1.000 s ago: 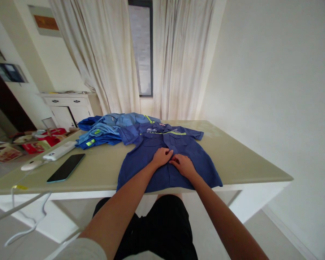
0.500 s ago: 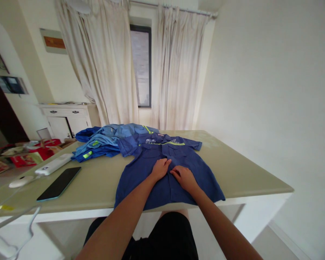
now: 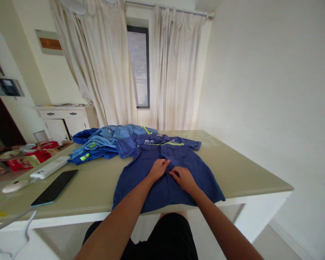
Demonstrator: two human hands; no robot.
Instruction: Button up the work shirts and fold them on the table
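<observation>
Both hands meet on the dark blue shirt (image 3: 202, 173).
It lies spread flat on the table (image 3: 241, 173) under the left hand (image 3: 158, 169) and right hand (image 3: 183, 178), whose fingertips almost touch at its front seam; whether they pinch cloth is unclear.

Matt blue cloth shirt (image 3: 168, 169) lies on a smooth, faintly glossy tabletop (image 3: 233, 169). A phone (image 3: 55, 182) shows glossy black glass.

dark blue work shirt (image 3: 162, 187) spread flat on pale table (image 3: 233, 169), collar at 12 o'clock. left hand (image 3: 157, 169) and right hand (image 3: 182, 178) rest on shirt's centre placket, fingertips nearly meeting; pinch unclear. lighter blue shirt pile (image 3: 105, 139) at 10 o'clock of shirt, touching it. black phone (image 3: 55, 187) at 9 o'clock, white device (image 3: 49, 167) just beyond.
</observation>
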